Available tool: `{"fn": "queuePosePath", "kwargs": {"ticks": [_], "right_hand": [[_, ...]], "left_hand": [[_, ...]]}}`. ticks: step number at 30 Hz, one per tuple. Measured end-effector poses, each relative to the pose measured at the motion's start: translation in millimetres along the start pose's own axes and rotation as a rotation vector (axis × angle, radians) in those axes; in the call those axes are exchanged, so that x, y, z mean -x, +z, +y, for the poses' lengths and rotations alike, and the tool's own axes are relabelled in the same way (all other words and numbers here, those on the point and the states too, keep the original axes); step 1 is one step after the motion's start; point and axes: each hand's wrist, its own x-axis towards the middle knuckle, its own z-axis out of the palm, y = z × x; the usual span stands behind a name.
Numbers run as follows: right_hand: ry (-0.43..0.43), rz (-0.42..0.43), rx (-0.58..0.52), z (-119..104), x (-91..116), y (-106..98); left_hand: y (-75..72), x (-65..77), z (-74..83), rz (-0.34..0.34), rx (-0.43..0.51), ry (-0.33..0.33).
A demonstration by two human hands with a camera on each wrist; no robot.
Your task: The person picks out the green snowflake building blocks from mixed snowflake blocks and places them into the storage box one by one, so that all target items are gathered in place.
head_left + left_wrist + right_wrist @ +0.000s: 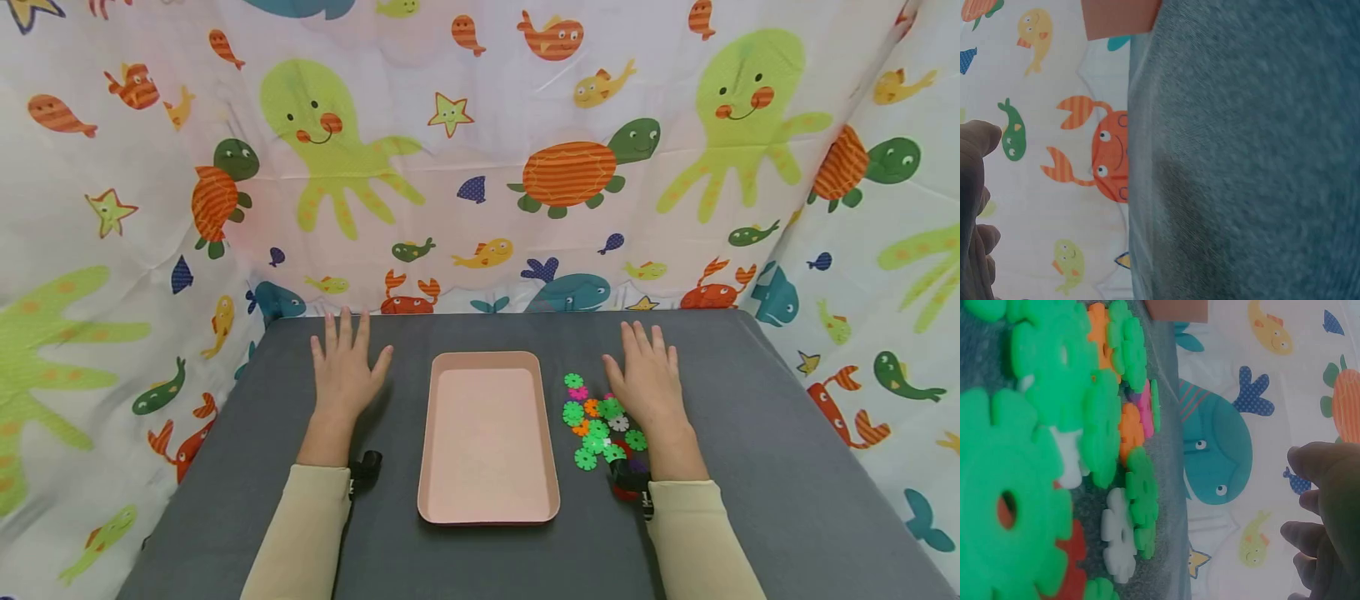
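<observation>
My left hand (347,375) is held over the left part of the table with its fingers spread and straight, holding nothing. On the right, my right hand (648,379) is likewise spread, its fingers pointing to the back edge. Beside and partly under it lies a loose pile of flower-shaped plastic discs (597,429), mostly green, with some orange, pink, white and red ones. Between the hands stands a shallow pink tray (487,442) with nothing in it. The right wrist view shows a large green disc (1010,494) close up and the right hand's fingers (1316,462) apart from the pile.
A grey cloth (757,467) covers the table. White curtains (450,225) printed with sea animals hang behind the table and along both sides. Each wrist wears a small black camera, the left camera (366,468) near the tray's left side.
</observation>
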Motion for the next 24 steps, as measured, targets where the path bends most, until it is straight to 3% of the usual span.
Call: {"fn": "queuePosePath", "kwargs": {"ticks": [9, 13, 17, 21, 24], "right_hand": [[-0.008, -0.016, 0.012, -2.1, 0.0, -0.9], [0.000, -0.043, -0.034, -6.9, -1.5, -1.4], [0.011, -0.180, -0.120, -16.9, -5.3, 6.4], [0.002, -0.307, -0.104, -25.3, -9.4, 21.2], [-0.001, -0.324, -0.043, -26.9, -9.9, 32.1]], "left_hand": [[1.5, -0.7, -4.9, -0.021, -0.007, 0.002], [3.5, -1.3, 0.7, -0.022, 0.040, 0.054], [13.0, -0.3, 12.6, -0.078, 0.274, 0.139], [30.5, 3.3, 23.1, -0.269, 0.586, 0.174], [43.3, 6.8, 27.4, -0.406, 0.710, 0.179]]}}
